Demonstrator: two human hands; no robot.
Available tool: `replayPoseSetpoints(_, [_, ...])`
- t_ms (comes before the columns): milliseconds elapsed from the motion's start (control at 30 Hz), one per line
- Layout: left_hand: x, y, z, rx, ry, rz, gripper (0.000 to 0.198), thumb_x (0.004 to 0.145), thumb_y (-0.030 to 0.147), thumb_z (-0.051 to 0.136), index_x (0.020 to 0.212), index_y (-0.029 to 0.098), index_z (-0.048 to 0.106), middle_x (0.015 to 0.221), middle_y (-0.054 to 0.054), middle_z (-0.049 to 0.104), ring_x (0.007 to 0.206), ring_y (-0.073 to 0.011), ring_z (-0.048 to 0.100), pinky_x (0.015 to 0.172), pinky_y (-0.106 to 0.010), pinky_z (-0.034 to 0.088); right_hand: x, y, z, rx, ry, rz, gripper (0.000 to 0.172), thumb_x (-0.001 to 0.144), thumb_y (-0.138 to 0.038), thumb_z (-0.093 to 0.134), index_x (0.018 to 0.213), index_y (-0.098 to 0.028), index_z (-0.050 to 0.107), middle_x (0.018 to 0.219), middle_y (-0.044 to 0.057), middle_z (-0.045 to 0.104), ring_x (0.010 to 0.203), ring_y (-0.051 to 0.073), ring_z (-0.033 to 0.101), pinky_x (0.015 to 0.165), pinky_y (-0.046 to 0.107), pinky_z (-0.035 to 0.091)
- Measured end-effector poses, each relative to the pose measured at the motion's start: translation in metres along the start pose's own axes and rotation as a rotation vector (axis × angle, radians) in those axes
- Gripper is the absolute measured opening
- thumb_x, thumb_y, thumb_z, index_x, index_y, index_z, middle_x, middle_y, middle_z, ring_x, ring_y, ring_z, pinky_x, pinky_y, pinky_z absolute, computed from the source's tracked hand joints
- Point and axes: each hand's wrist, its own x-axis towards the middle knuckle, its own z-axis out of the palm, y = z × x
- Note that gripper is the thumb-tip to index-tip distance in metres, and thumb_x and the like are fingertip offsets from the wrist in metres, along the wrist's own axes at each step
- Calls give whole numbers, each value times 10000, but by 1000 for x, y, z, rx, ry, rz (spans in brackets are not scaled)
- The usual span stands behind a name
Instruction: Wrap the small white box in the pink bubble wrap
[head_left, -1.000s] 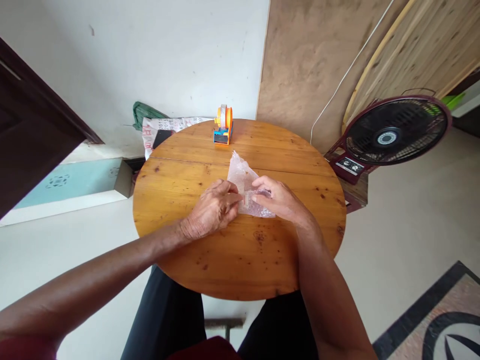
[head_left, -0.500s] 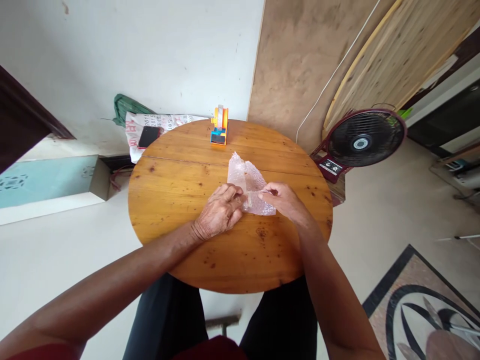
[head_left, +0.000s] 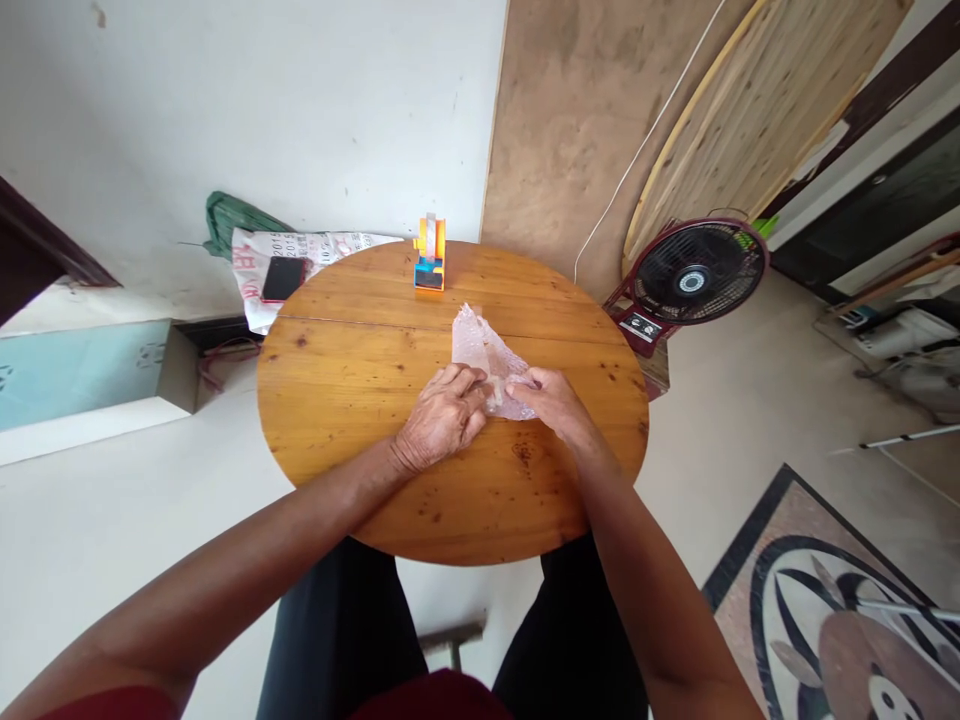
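Note:
A folded piece of clear bubble wrap (head_left: 480,350) lies near the middle of a round wooden table (head_left: 337,380). My left hand (head_left: 442,420) presses on its near left edge with the fingers curled over it. From the right, my right hand (head_left: 551,400) pinches the near edge of the wrap, fingertips almost touching the left hand's. What is inside the wrap is hidden. An orange and blue tape dispenser (head_left: 430,255) stands at the table's far edge, well beyond both hands.
A dark red floor fan (head_left: 694,275) stands right of the table by wooden boards leaning on the wall. A printed sack with a black phone (head_left: 283,278) on it and a green bundle lie behind the table at left. A patterned rug (head_left: 847,610) covers the floor at right.
The camera has turned to the right, bringing more of the room at right into view. My right hand has moved in closer to the left hand on the bubble wrap.

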Motion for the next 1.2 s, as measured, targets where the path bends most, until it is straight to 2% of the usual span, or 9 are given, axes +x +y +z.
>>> replayPoseSetpoints(100, [0, 0, 0, 1, -8, 5, 328, 893, 190, 457, 1132, 119, 670, 1172, -153, 607, 1069, -281, 486, 917, -444, 462, 4, 4, 8, -124, 92, 17, 278, 703, -432, 644, 612, -193, 534, 567, -57, 477, 553, 101, 426, 505, 218, 286])
replayPoseSetpoints(233, [0, -1, 0, -9, -6, 6, 325, 895, 181, 459, 1131, 106, 670, 1180, -159, 602, 1083, -286, 478, 930, -441, 448, 5, 3, 16, -173, 161, 17, 265, 699, -412, 635, 599, -206, 501, 550, -67, 462, 536, 101, 412, 509, 227, 280])
replayPoseSetpoints(400, [0, -1, 0, 9, -17, 11, 324, 895, 184, 465, 1144, 121, 664, 1179, -151, 602, 1083, -284, 476, 917, -431, 439, 6, 1, 21, -174, 229, 42, 216, 663, -390, 665, 683, -215, 540, 601, -62, 518, 568, 117, 447, 538, 235, 317])
replayPoseSetpoints(533, [0, 0, -1, 49, -17, 14, 318, 896, 190, 471, 1138, 130, 668, 1181, -140, 611, 1083, -286, 475, 902, -426, 424, 6, 3, 26, -67, 271, 16, 198, 675, -377, 643, 741, -219, 543, 634, -53, 538, 598, 126, 476, 549, 230, 368])
replayPoseSetpoints(667, [2, 2, -4, 87, -50, 14, 319, 898, 213, 485, 1148, 133, 666, 1186, -135, 622, 1078, -292, 468, 883, -430, 406, 1, -1, 30, 155, 267, -46, 222, 758, -401, 588, 874, -213, 569, 674, -45, 566, 590, 119, 504, 546, 224, 409])
replayPoseSetpoints(800, [3, 3, -9, 135, -101, 2, 332, 918, 234, 466, 1177, 156, 659, 1206, -113, 628, 1056, -283, 471, 844, -420, 394, -4, -10, 32, 308, 242, -124, 307, 781, -377, 597, 1036, -211, 559, 648, -64, 545, 529, 100, 460, 509, 219, 389])
replayPoseSetpoints(1000, [4, 2, -10, 132, -127, -8, 356, 913, 236, 464, 1204, 148, 650, 1195, -117, 627, 1023, -280, 475, 843, -416, 395, -5, -30, 30, 130, 234, -235, 506, 794, -281, 596, 1284, -174, 536, 596, -69, 507, 552, 116, 462, 572, 249, 406])
replayPoseSetpoints(1200, [4, 0, -9, -58, -88, -60, 325, 861, 234, 503, 1112, 147, 689, 1184, -128, 608, 1025, -284, 471, 892, -431, 429, -3, -44, 26, -10, 170, -194, 580, 790, -260, 598, 1342, -97, 523, 651, -21, 606, 597, 132, 522, 622, 264, 434])
